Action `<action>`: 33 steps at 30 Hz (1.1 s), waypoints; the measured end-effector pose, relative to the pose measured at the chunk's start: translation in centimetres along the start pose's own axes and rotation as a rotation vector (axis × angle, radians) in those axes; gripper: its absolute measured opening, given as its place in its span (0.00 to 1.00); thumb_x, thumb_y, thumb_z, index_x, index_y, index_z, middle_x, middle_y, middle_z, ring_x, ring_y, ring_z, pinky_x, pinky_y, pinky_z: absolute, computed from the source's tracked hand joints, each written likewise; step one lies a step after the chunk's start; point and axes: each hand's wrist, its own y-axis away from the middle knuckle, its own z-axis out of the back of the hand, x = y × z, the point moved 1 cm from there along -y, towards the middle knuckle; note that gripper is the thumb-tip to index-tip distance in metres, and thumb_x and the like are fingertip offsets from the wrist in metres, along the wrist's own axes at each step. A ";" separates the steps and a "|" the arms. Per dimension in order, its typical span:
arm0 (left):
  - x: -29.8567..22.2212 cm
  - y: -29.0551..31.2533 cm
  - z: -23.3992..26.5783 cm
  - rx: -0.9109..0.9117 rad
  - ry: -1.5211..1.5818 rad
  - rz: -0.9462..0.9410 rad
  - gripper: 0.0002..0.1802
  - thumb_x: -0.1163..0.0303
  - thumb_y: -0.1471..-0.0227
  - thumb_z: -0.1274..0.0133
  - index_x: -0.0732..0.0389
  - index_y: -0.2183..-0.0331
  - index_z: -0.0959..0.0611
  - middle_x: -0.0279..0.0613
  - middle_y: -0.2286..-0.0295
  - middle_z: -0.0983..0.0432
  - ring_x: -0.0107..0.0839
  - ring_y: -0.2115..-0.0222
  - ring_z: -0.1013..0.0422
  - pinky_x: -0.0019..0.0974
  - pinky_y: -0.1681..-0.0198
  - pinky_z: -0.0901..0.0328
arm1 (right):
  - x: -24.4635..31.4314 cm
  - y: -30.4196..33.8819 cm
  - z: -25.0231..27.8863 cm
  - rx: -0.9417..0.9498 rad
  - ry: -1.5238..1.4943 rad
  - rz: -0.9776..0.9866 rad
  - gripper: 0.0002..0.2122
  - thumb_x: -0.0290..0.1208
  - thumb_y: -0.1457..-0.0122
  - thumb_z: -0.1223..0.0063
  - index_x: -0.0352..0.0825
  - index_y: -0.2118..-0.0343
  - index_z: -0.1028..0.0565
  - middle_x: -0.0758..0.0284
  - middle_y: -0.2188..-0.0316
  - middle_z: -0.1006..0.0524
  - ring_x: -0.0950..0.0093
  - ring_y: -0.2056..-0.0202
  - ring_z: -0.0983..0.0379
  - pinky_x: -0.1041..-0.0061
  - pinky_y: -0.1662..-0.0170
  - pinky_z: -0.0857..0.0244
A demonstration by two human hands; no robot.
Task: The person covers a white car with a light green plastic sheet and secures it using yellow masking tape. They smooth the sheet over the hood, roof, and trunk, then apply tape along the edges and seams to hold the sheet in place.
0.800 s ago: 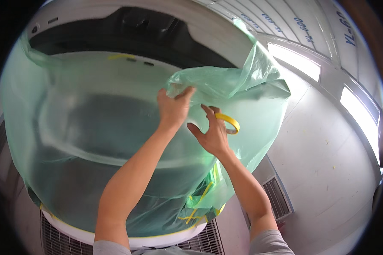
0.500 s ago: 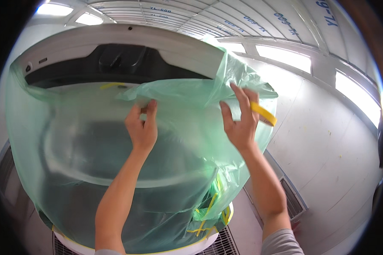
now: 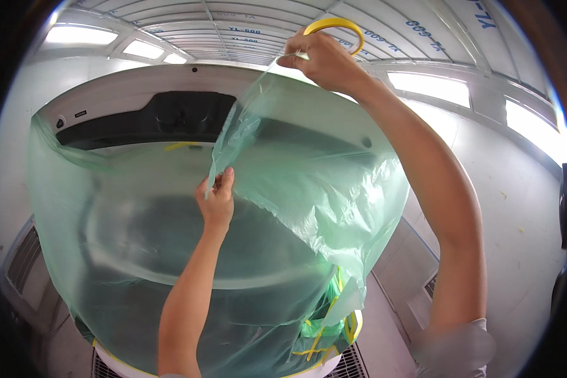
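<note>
Green translucent masking film drapes over a white car's open tailgate and the rear beneath it. My left hand pinches the film's free edge near the middle. Up at the tailgate's top edge, my right hand is closed on the film's upper edge, pulling it taut between both hands. A roll of yellow masking tape hangs around or against the fingers of that hand. The tailgate's black inner trim shows bare on the left and through the film on the right.
Yellow tape strips fix film around the lower right corner. A short yellow tape piece sits below the trim. White walls and bright lamps surround the car. Floor grating lies below the bumper.
My right hand has risen from the film's right side to the tailgate's top, lifting the edge with it. The film now spreads over the trim's right part. My left hand has shifted slightly down.
</note>
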 end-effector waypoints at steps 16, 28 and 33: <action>-14.7 -3.0 -12.4 -0.027 0.011 -0.388 0.15 0.74 0.42 0.45 0.72 0.54 0.24 0.47 0.65 0.21 0.30 0.65 0.24 0.33 0.60 0.30 | -0.9 -1.8 -2.9 0.048 -0.228 -0.095 0.17 0.42 0.38 0.37 0.29 0.68 0.20 0.55 0.64 0.18 0.58 0.55 0.21 0.61 0.51 0.30; -10.8 -6.2 -8.7 -0.145 -0.063 -0.583 0.19 0.72 0.43 0.46 0.72 0.52 0.26 0.52 0.59 0.24 0.41 0.57 0.26 0.41 0.50 0.31 | 3.5 1.9 -0.4 -0.489 -0.051 -0.078 0.15 0.37 0.39 0.38 0.33 0.55 0.20 0.60 0.64 0.23 0.64 0.62 0.26 0.65 0.56 0.32; -11.4 -6.0 -5.7 0.110 -0.118 -0.522 0.12 0.68 0.41 0.43 0.66 0.60 0.19 0.49 0.58 0.24 0.42 0.55 0.27 0.41 0.48 0.34 | 9.1 10.8 -0.8 -0.038 -0.713 -0.040 0.39 0.22 0.42 0.55 0.34 0.27 0.54 0.67 0.70 0.30 0.72 0.70 0.35 0.72 0.59 0.35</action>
